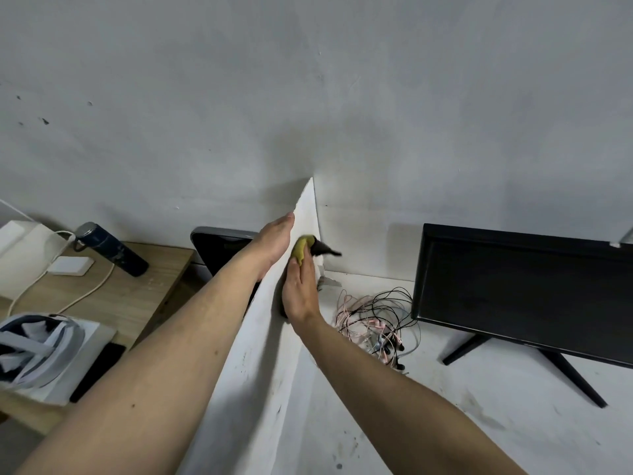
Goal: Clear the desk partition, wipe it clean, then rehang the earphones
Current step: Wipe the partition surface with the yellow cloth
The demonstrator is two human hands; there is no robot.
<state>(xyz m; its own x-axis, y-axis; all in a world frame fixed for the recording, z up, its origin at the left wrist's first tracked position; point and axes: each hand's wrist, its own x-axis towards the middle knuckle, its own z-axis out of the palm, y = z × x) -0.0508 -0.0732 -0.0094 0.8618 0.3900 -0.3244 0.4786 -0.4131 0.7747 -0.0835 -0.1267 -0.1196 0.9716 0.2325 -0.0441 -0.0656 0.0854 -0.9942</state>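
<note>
A white desk partition (270, 354) runs away from me between two desks. My left hand (275, 240) rests on its top edge near the far end, fingers wrapped over the left side. My right hand (299, 293) lies flat against the partition's right face and presses a yellow-green cloth (301, 250) onto it. A dark hook (325, 250) juts from the partition just past the cloth. Several tangled earphones (373, 320), pink, black and white, lie in a heap on the white desk (479, 406) to the right.
A black monitor (524, 296) on a splayed stand fills the right desk. Another dark screen (219, 250) stands behind the partition on the left. The wooden desk (137, 299) holds a dark blue bottle (111, 248), white adapters with cables and a headset (37, 347).
</note>
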